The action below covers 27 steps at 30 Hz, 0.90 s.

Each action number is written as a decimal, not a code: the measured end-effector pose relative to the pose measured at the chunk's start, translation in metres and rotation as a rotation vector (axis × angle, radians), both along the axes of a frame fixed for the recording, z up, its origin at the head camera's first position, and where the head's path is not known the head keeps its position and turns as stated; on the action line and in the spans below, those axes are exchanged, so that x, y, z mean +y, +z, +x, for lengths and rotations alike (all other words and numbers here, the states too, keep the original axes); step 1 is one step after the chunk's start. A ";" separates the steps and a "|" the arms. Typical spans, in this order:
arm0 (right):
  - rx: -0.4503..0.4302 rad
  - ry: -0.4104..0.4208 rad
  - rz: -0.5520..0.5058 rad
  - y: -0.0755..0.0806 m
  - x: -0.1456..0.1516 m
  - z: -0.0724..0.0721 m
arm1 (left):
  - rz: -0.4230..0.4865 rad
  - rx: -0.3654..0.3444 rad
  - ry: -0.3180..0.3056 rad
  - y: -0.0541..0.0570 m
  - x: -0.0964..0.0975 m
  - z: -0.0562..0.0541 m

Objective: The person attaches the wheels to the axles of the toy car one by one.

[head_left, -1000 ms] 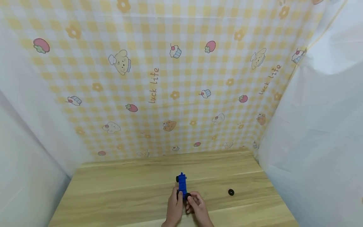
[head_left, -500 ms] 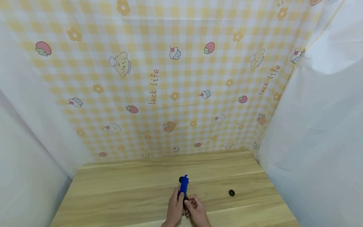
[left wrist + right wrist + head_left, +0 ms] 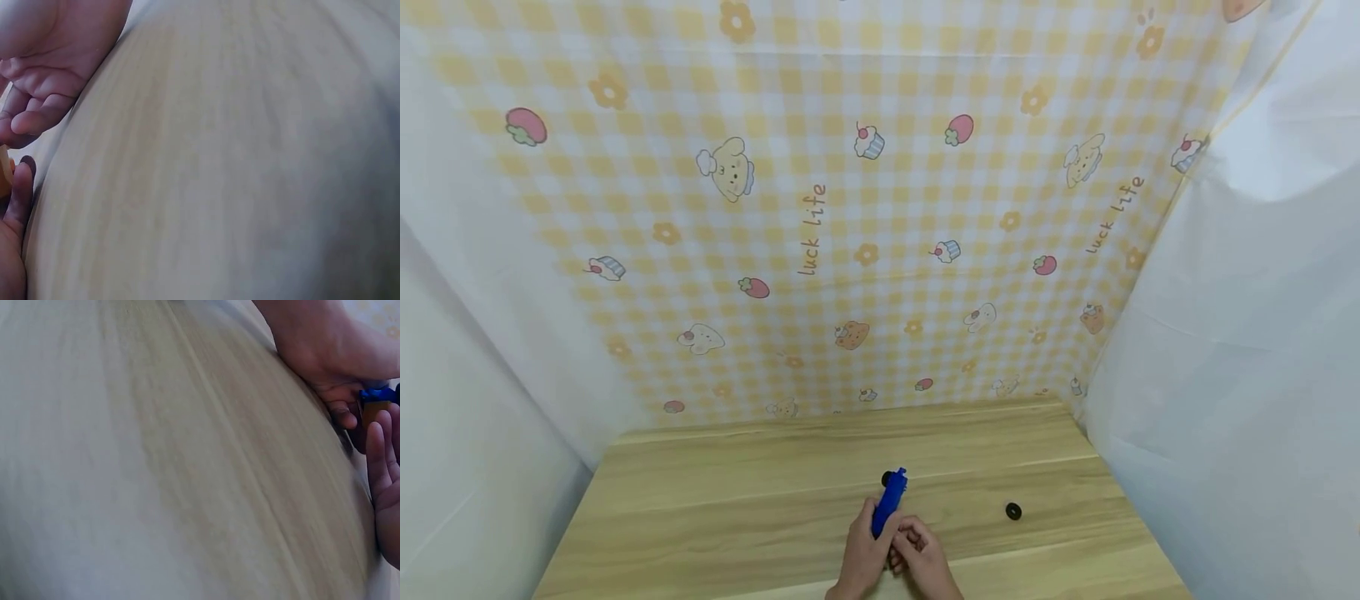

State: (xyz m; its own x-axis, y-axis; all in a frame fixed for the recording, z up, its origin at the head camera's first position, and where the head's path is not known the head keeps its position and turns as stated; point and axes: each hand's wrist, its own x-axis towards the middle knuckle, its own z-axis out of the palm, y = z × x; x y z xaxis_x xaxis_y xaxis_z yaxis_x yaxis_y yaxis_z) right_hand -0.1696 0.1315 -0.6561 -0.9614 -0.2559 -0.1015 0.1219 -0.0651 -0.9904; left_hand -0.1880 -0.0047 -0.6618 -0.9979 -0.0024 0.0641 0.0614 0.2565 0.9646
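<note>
Both hands meet on a blue toy car [image 3: 889,502]: left hand [image 3: 862,560] grips its body, right hand [image 3: 922,557] pinches at its near end. One black wheel [image 3: 1013,511] lies loose, well right of the hands, apparently unfitted.

Blue toy piece held in both hands, one black wheel lying apart

The blue toy piece [image 3: 890,500] is a narrow plastic bar, tilted so its far end leans away and slightly to the right, with a small black wheel [image 3: 887,478] fixed at that far tip. Its near end sits between the left hand [image 3: 861,560] and the right hand [image 3: 922,557], whose fingers close around it. A loose black wheel [image 3: 1013,511] lies flat on the wood, well apart to the right of the right hand.
</note>
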 end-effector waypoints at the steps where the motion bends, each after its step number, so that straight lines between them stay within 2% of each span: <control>1: 0.003 0.001 0.003 0.000 0.000 0.000 | 0.002 -0.006 -0.003 0.000 0.000 0.000; 10: -0.010 -0.028 -0.001 -0.005 -0.003 0.000 | 0.029 -0.043 -0.013 0.002 -0.001 0.000; 15: -0.002 -0.048 0.005 -0.006 -0.005 0.000 | 0.045 -0.034 -0.016 0.001 -0.002 -0.001; 27: 0.028 -0.061 -0.008 -0.007 -0.006 -0.001 | 0.034 -0.057 -0.034 -0.002 -0.003 -0.003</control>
State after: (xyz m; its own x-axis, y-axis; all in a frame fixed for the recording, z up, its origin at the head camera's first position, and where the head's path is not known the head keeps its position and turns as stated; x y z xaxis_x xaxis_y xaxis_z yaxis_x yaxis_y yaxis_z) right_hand -0.1701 0.1251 -0.6636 -0.9776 -0.1978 -0.0722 0.0895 -0.0797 -0.9928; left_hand -0.1907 -0.0079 -0.6634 -0.9995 0.0299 0.0080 0.0145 0.2222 0.9749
